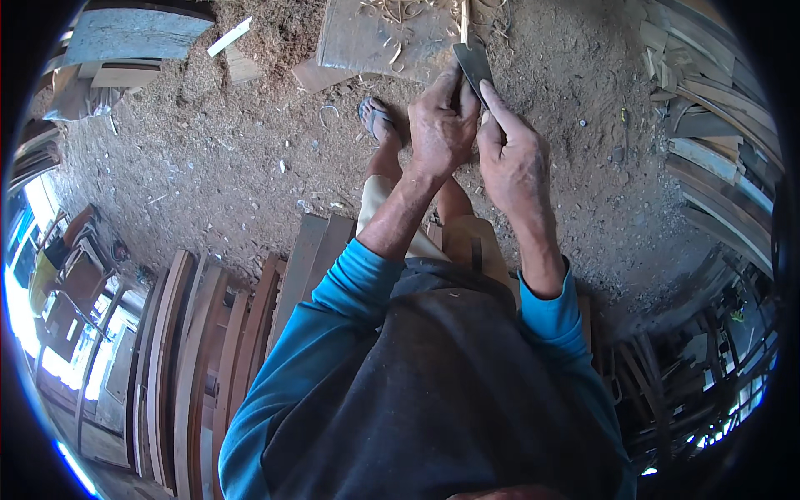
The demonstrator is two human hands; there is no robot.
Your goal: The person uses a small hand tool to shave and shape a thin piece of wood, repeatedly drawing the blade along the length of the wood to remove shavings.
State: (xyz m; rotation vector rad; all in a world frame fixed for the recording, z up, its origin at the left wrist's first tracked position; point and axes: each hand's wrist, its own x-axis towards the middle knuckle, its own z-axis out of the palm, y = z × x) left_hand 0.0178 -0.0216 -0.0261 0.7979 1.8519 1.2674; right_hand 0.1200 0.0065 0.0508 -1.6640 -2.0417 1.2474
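Note:
Near the top middle, a thin pale wooden strip [465,22] runs down to a flat dark metal blade [472,68], which widens to a squared far end. My right hand [518,162] is closed on the blade's near end, its index finger stretched along the edge. My left hand [442,125] is closed close against the blade's left side, in line with the strip. Its grip on the strip is partly hidden by the blade and fingers. Beyond my hands lies a wide worn board [358,42] with curled wood shavings [400,12] on it.
Dirt floor [250,167] with wood debris surrounds me. My sandalled foot [379,118] is beside my left hand. Long planks [192,350] stack at the lower left, with more timber [717,150] along the right. At far left another person [46,275] is partly visible.

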